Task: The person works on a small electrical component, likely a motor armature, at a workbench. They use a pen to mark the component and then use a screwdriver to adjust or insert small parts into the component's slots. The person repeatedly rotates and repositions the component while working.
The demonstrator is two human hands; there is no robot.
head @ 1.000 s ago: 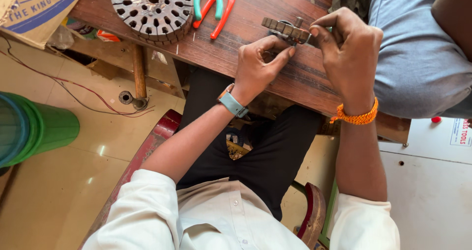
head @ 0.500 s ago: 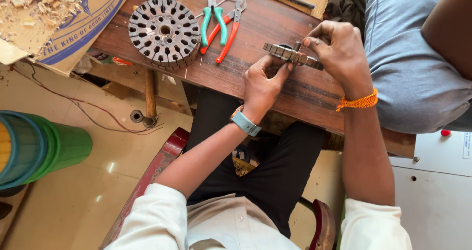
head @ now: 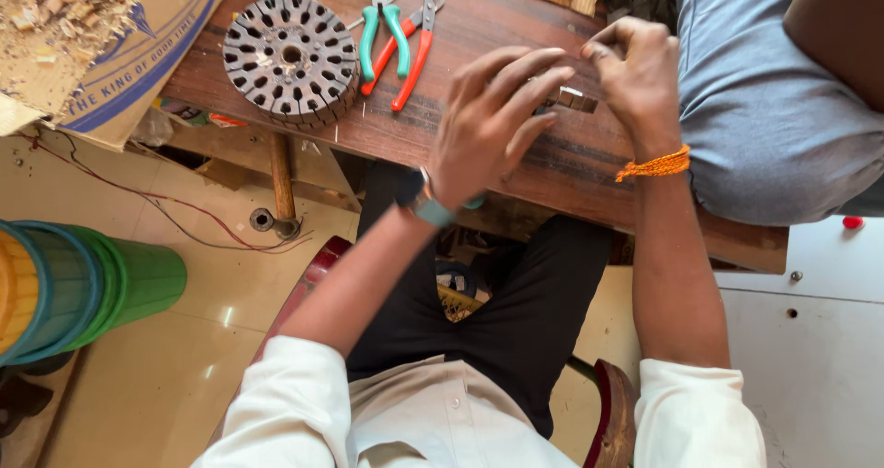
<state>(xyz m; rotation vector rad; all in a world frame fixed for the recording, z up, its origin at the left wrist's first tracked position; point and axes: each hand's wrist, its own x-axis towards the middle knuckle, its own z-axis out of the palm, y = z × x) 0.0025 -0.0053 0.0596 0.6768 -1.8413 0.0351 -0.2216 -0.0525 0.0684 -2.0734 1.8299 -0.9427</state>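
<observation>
My right hand (head: 635,76) pinches one end of a small notched metal piece (head: 573,99) just above the wooden table (head: 571,169). With its fingers spread, my left hand (head: 493,122) lies over the other end of the piece and hides most of it. I cannot tell whether those fingertips touch the metal. A teal watch sits on my left wrist and an orange thread band on my right. I am seated with my legs under the table.
On the table's left stand a round slotted metal core (head: 290,58), green-handled pliers (head: 382,30) and red-handled pliers (head: 414,53). A cardboard box of wood scraps (head: 83,35) overhangs the far left. Stacked green plastic tubs (head: 83,288) sit on the floor. Another person's grey-clad leg (head: 773,109) presses against the table's right.
My left hand has let go of the metal piece and spread its fingers over it. My right hand keeps its pinch. The camera has shifted, so the table sits lower in view.
</observation>
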